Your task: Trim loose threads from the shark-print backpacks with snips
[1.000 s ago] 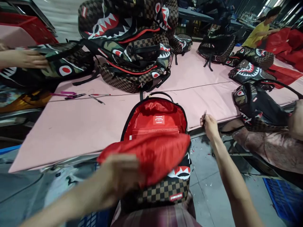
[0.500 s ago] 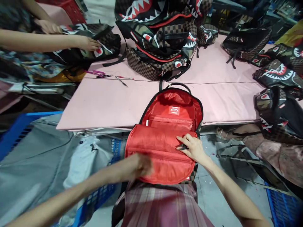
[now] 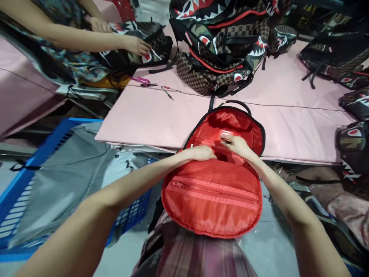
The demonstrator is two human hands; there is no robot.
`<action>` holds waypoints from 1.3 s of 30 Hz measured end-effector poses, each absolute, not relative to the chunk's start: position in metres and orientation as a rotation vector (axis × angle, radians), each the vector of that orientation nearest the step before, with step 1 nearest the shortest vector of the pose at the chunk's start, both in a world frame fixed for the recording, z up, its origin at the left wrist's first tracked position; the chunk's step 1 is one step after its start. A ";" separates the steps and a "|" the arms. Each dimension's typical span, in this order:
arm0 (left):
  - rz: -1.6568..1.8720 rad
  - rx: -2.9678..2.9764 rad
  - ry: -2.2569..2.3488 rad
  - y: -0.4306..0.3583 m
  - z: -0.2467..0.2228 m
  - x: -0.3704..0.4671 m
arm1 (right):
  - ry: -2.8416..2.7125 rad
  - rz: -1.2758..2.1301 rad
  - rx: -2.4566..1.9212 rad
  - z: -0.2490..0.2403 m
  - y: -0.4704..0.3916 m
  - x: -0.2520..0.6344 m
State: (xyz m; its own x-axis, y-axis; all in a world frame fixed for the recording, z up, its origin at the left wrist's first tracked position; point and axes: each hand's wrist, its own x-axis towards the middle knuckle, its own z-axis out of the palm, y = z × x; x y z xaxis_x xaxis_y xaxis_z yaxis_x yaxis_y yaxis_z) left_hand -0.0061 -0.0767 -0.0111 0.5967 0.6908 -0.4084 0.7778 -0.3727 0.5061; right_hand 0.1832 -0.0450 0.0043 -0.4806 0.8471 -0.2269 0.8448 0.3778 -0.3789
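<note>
A backpack (image 3: 211, 219) with red lining lies unzipped, its front panel folded down over my lap and its back part leaning on the table edge. My left hand (image 3: 201, 153) reaches inside, fingers closed at the edge of the red inner pocket (image 3: 239, 158); the fingertips are partly hidden. Just right of it, my right hand (image 3: 240, 147) is closed around a small dark tool (image 3: 226, 141), too little of which shows to name. A label (image 3: 225, 133) sits on the lining behind that hand. On the folded panel runs a zipped pocket (image 3: 213, 190).
Patterned backpacks (image 3: 219, 50) are piled on the pink table (image 3: 144, 127). Purple-handled scissors (image 3: 142, 80) and pens (image 3: 170, 89) lie at left. A co-worker's hand (image 3: 137, 45) rests on another bag. A blue crate (image 3: 62, 130) holding grey fabric stands at lower left.
My left hand has moved up and right from the lower panel to the inner pocket. My right hand has moved up into the bag with its dark tool. The view has shifted left.
</note>
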 end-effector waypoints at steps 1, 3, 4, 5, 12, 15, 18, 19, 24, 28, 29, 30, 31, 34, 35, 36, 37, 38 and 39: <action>-0.185 2.154 1.171 -0.081 -0.009 -0.008 | -2.681 0.724 -1.608 -0.002 -0.036 0.171; -0.219 2.161 1.247 -0.092 -0.009 -0.015 | -2.781 0.751 -1.615 -0.014 -0.031 0.158; -0.225 2.166 1.306 -0.098 -0.011 -0.020 | -2.807 0.753 -1.627 -0.018 -0.033 0.158; -0.231 2.169 1.370 -0.103 -0.015 -0.025 | -2.816 0.745 -1.642 -0.022 -0.038 0.162; -0.201 2.137 1.821 -0.117 -0.048 -0.033 | -2.741 0.756 -1.870 -0.033 -0.061 0.213; -0.183 2.194 1.790 -0.115 -0.053 -0.027 | -2.709 0.800 -1.900 -0.035 -0.058 0.213; -0.176 2.249 1.674 -0.113 -0.057 -0.024 | -2.691 0.832 -1.907 -0.039 -0.058 0.210; -0.174 2.251 1.662 -0.112 -0.058 -0.023 | -2.685 0.841 -1.900 -0.040 -0.058 0.210; -0.171 2.237 1.672 -0.107 -0.061 -0.018 | -2.756 0.872 -1.707 -0.029 -0.040 0.208; -0.187 2.247 1.634 -0.102 -0.055 -0.016 | -2.630 0.378 -1.745 0.010 0.011 0.208; -0.184 2.251 1.625 -0.101 -0.053 -0.016 | -2.576 0.295 -1.771 0.022 0.023 0.209; -0.180 2.253 1.618 -0.101 -0.052 -0.015 | -2.524 0.257 -1.787 0.033 0.031 0.212; -0.176 2.250 1.613 -0.101 -0.052 -0.013 | -2.500 0.293 -1.759 0.043 0.035 0.215; -0.176 2.212 1.619 -0.099 -0.052 -0.007 | -2.405 0.773 -1.515 0.065 0.022 0.236; -0.179 2.189 1.621 -0.097 -0.052 -0.006 | -2.306 0.982 -1.427 0.069 0.012 0.248; -0.182 2.163 1.615 -0.093 -0.050 -0.007 | -2.156 1.147 -1.365 0.070 0.001 0.263; -0.182 2.138 1.598 -0.087 -0.046 -0.011 | -1.967 1.245 -1.340 0.069 -0.011 0.279; -0.190 2.123 1.567 -0.079 -0.040 -0.019 | -1.752 1.255 -1.353 0.063 -0.024 0.297; -0.163 2.097 1.531 -0.071 -0.032 -0.031 | -1.530 1.181 -1.388 0.054 -0.038 0.315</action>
